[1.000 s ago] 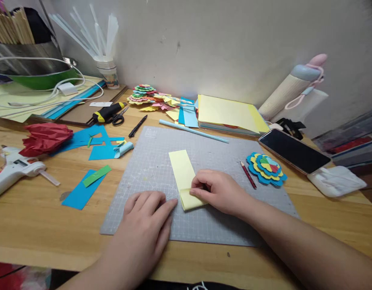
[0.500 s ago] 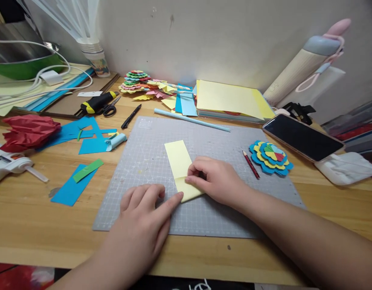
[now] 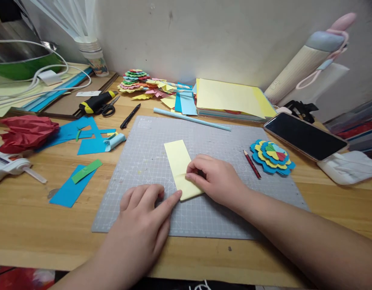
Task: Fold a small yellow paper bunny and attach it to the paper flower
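A pale yellow paper strip (image 3: 179,157) lies on the grey cutting mat (image 3: 222,217), its near end folded back in layers. My right hand (image 3: 214,179) presses on that folded end, fingers curled and pinching the fold's upper edge. My left hand (image 3: 143,217) rests flat on the mat just left of it, its index fingertip touching the near left corner of the fold.
A red pencil (image 3: 251,164), a layered paper flower (image 3: 272,157) and a phone (image 3: 305,135) lie right of the mat. Yellow sheets (image 3: 231,98) and a blue paper tube (image 3: 192,119) lie behind. Blue scraps (image 3: 68,189), red tissue (image 3: 25,131), a glue gun (image 3: 7,166), scissors (image 3: 109,109) and a pen (image 3: 130,116) sit left.
My left index finger has slid right to touch the fold's corner. My right hand has shifted slightly up the strip, pressing the fold. The camera view moved a little.
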A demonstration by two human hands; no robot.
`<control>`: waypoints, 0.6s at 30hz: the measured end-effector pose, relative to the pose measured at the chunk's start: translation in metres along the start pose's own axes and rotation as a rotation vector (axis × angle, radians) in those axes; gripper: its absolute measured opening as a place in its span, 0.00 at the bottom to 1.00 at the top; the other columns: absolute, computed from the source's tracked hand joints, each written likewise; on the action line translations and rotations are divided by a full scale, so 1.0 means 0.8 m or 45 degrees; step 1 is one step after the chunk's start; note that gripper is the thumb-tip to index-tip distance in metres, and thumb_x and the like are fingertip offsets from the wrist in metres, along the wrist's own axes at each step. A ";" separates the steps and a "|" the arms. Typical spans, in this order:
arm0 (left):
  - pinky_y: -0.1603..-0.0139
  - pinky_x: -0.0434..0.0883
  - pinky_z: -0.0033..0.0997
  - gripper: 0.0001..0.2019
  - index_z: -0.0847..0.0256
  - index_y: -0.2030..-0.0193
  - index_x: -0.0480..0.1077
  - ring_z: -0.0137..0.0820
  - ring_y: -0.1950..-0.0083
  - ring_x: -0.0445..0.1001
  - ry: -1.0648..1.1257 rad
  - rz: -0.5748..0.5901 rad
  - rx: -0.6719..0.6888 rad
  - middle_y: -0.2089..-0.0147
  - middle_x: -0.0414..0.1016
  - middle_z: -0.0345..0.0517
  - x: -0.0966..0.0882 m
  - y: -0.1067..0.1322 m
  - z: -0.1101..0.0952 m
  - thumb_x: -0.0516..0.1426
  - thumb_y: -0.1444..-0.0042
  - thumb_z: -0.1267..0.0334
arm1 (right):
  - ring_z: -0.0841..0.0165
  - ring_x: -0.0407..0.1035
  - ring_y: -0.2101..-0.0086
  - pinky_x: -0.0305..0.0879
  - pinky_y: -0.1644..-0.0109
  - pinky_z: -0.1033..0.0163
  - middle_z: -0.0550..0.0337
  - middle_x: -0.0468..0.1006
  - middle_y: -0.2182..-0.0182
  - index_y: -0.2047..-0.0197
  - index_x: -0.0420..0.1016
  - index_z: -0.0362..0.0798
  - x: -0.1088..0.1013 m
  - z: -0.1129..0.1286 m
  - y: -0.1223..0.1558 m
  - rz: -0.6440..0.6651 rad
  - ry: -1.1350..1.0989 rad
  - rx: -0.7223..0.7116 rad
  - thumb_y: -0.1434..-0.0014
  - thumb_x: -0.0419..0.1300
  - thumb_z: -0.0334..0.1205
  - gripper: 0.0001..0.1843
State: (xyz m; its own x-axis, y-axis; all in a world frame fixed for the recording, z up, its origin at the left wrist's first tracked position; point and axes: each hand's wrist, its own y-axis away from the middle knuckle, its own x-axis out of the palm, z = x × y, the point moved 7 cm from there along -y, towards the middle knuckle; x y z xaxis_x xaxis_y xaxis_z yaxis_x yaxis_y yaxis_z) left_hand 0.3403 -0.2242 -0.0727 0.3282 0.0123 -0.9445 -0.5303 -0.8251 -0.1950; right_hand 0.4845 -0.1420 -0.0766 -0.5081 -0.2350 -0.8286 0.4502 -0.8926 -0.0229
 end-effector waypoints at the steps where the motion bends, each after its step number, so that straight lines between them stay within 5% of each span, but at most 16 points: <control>1: 0.56 0.63 0.45 0.22 0.51 0.39 0.64 0.41 0.54 0.64 0.005 -0.003 0.006 0.54 0.66 0.50 0.000 0.000 0.000 0.50 0.40 0.72 | 0.69 0.68 0.64 0.54 0.65 0.64 0.63 0.76 0.64 0.66 0.72 0.50 0.000 0.000 0.000 0.002 -0.002 -0.007 0.39 0.59 0.37 0.03; 18: 0.57 0.62 0.46 0.24 0.52 0.40 0.65 0.42 0.55 0.62 0.052 0.048 0.132 0.54 0.65 0.51 0.000 0.001 -0.007 0.50 0.41 0.75 | 0.69 0.68 0.67 0.55 0.67 0.64 0.65 0.78 0.67 0.67 0.75 0.52 -0.001 -0.007 0.001 -0.020 -0.083 0.116 0.41 0.60 0.38 0.04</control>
State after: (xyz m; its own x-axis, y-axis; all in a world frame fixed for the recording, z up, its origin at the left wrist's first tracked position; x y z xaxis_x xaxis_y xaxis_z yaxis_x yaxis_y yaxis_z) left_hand 0.3444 -0.2284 -0.0711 0.3369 -0.0424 -0.9406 -0.6200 -0.7618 -0.1877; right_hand 0.4894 -0.1404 -0.0795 -0.5627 -0.2428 -0.7902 0.3747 -0.9270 0.0180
